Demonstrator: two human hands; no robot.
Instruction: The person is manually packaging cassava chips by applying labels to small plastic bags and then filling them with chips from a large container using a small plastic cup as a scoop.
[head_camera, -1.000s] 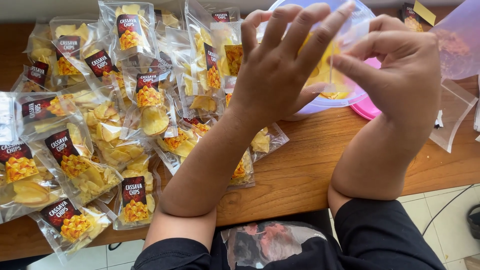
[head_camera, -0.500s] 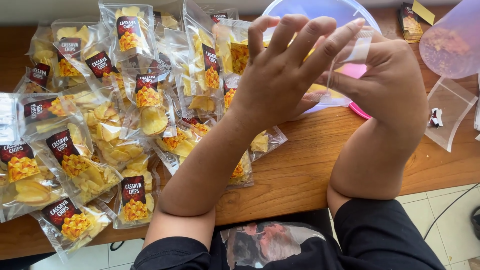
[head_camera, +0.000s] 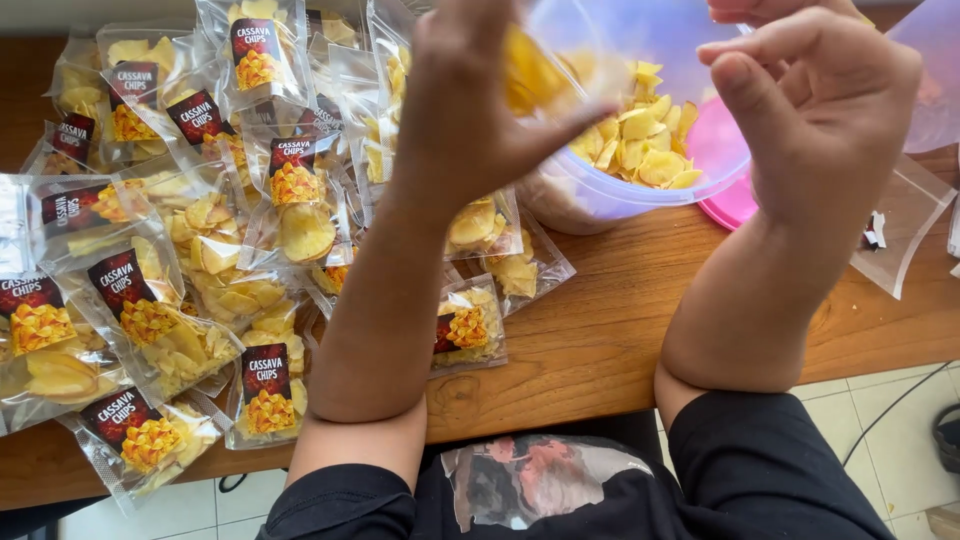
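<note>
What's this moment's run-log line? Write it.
left hand: holds clear bag of chips | right hand: raised beside it | chip bowl: below hands

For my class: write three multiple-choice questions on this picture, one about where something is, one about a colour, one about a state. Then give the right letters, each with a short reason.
1. Where does the pile of filled chip bags lie?
A. left part of the table
B. on the floor
C. inside the bowl

2. What colour is the lid beside the clear bowl?
A. green
B. pink
C. black

3. What does the clear bowl hold?
A. nothing
B. water
C. loose yellow chips

Answers: 1 A, the bags cover the table's left side. 2 B, the lid at the bowl's right shows pink. 3 C, yellow chips lie heaped inside it.
</note>
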